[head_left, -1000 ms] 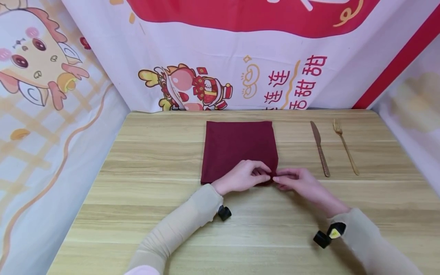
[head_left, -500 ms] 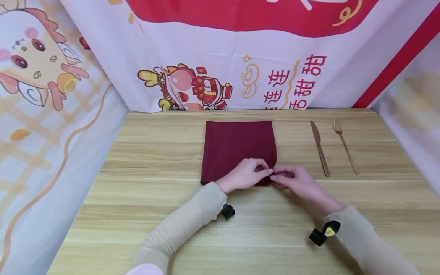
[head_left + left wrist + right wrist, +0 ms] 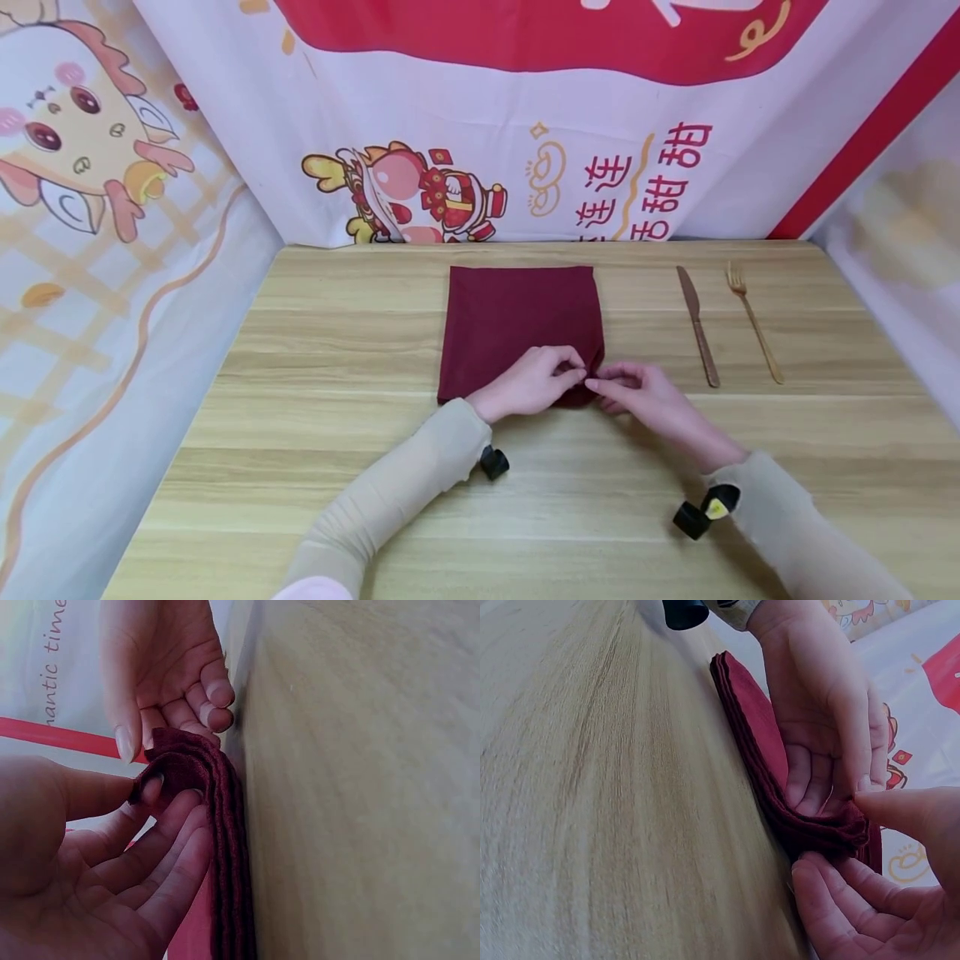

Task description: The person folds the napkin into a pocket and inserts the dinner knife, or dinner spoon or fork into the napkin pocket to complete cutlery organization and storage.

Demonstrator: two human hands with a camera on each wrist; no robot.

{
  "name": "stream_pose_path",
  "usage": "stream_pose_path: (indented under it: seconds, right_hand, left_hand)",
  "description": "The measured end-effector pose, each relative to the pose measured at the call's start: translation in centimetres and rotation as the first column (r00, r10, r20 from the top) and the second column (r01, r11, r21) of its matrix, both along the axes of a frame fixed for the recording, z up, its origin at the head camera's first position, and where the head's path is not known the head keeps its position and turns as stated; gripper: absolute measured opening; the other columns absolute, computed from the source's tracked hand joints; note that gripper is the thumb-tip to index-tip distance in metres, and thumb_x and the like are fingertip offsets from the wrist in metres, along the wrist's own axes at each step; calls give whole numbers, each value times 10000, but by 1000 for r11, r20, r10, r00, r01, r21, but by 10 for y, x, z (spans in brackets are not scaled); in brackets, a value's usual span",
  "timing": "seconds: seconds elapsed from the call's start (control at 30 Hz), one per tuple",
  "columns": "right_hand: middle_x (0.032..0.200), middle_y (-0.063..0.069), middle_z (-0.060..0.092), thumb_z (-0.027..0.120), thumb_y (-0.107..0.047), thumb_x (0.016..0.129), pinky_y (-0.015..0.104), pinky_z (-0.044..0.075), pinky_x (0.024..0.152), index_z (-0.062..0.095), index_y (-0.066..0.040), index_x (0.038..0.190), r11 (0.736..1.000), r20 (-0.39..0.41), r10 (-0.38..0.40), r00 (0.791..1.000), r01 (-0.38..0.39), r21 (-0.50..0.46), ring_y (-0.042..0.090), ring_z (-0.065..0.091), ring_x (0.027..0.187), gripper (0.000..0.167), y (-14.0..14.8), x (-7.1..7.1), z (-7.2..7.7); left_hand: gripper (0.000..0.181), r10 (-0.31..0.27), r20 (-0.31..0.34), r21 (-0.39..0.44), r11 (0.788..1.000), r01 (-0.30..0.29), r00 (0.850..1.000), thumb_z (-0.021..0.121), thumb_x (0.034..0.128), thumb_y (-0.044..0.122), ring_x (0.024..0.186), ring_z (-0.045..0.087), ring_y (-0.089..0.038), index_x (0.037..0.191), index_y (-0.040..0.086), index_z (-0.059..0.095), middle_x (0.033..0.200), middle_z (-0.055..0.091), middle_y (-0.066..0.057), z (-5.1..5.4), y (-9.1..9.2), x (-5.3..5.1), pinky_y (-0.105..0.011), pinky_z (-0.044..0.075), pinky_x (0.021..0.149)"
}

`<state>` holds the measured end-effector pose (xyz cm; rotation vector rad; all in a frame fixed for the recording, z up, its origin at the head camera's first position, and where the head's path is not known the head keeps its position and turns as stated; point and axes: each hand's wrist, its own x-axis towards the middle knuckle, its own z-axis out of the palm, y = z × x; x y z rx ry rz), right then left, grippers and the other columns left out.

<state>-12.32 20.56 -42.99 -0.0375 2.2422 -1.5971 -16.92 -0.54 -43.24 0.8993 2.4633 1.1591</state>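
Note:
A dark red cloth napkin [image 3: 517,312], folded square in several layers, lies on the wooden table. At its near right corner, my left hand [image 3: 536,383] pinches the cloth between thumb and fingers. The left wrist view shows the raised top layer [image 3: 184,769] curling over those fingertips. My right hand [image 3: 652,404] meets it from the right, gripping the same corner. In the right wrist view its thumb is above the bent corner [image 3: 832,829], its fingers [image 3: 817,889] beneath. The two hands' fingertips almost touch.
Right of the napkin lie a table knife [image 3: 697,325] and a gold fork [image 3: 753,321], side by side. The table [image 3: 337,333] ends at a printed cloth backdrop [image 3: 487,108], with more printed cloth at both sides.
Both hands have shifted slightly left and away from the near edge. The napkin's near right corner now curls up and inward between the fingers. The knife and fork stay put.

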Motion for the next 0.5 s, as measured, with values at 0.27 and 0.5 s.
stream_pose_path:
  seconds: [0.27, 0.5]
  right_hand:
    - [1037, 194, 719, 683, -268, 996, 362, 593, 781, 546, 139, 1308, 1000, 22, -4, 1000, 4, -10, 281, 704, 884, 530, 1, -1, 0]
    - [1017, 172, 724, 677, -281, 1001, 360, 594, 771, 575, 122, 1279, 1000, 29, 2, 1000, -2, 0, 268, 699, 878, 501, 1, -1, -1]
  left_hand:
    - [129, 4, -20, 17, 1000, -3, 1000, 600, 1044, 174, 858, 613, -28, 1056, 116, 715, 961, 698, 72, 3, -3, 0, -183, 483, 785]
    - [118, 1, -9, 55, 998, 0, 1000, 600, 1042, 155, 919, 642, -26, 1051, 103, 705, 987, 717, 36, 2, -6, -1, -185, 493, 821]
